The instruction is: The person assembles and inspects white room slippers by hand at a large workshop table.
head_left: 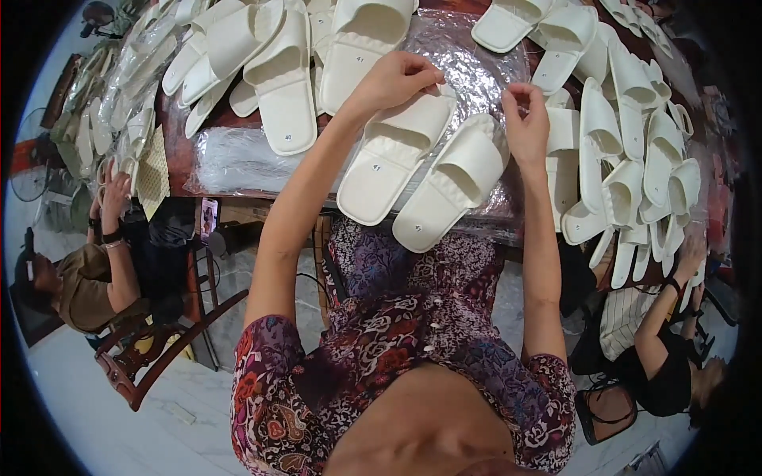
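Note:
A pair of white open-toe slippers lies in front of me on a stack of clear plastic bags (468,47): the left slipper (377,170) and the right slipper (448,194), heels toward me. My left hand (401,79) is closed in a pinch just above the far end of the left slipper. Beyond the right slipper's far end, my right hand (527,123) pinches thumb and fingers together. Shiny clear film surrounds both hands, but what each pinch holds is too thin to make out. Whether film covers the slippers is also unclear.
Loose white slippers pile up at the left (282,103) and right (627,151). A flat bundle of clear bags (246,163) sits near the table edge. Co-workers are seated at the left (99,270) and right (667,349). A wooden chair (159,365) stands at lower left.

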{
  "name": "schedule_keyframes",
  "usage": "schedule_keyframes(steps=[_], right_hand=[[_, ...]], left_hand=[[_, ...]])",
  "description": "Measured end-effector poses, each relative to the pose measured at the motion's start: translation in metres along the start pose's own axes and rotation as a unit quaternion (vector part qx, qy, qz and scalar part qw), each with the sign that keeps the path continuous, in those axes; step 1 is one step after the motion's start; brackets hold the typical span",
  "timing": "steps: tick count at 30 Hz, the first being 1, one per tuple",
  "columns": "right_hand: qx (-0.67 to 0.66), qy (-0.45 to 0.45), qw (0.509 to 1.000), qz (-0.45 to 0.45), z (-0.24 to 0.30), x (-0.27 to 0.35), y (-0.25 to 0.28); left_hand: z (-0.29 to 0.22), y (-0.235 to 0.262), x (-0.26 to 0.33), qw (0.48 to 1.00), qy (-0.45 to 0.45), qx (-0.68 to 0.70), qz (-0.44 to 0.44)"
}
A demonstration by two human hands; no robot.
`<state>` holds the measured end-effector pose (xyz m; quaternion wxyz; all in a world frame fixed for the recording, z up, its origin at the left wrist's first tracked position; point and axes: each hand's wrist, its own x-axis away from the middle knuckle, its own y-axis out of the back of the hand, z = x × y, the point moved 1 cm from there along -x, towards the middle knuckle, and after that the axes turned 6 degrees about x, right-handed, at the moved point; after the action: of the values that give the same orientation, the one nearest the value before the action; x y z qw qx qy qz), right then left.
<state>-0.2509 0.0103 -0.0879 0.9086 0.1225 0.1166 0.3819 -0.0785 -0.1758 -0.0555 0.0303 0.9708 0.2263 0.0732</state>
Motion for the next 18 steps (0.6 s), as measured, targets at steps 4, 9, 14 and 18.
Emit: schedule_keyframes(steps=[4,9,14,18], right_hand=[[0.174,0.162,0.961,-0.143,0.048,0.011,-0.002],[0.210,0.264,0.938,-0.078,0.068,0.007,-0.014],[0.193,0.213,0.958,0.021,0.064,0.004,-0.030],[0.156,0.187,0.970,0.015,0.060,0.005,-0.032]], left_hand=[[-0.010,-0.001,0.006,0.997,0.006,-0.061,-0.048],[-0.023,-0.006,0.009,0.986,-0.031,-0.151,-0.058],[-0.020,-0.010,0.010,0.984,-0.057,-0.147,-0.080],[-0.034,-0.016,0.014,0.980,-0.048,-0.186,-0.055]])
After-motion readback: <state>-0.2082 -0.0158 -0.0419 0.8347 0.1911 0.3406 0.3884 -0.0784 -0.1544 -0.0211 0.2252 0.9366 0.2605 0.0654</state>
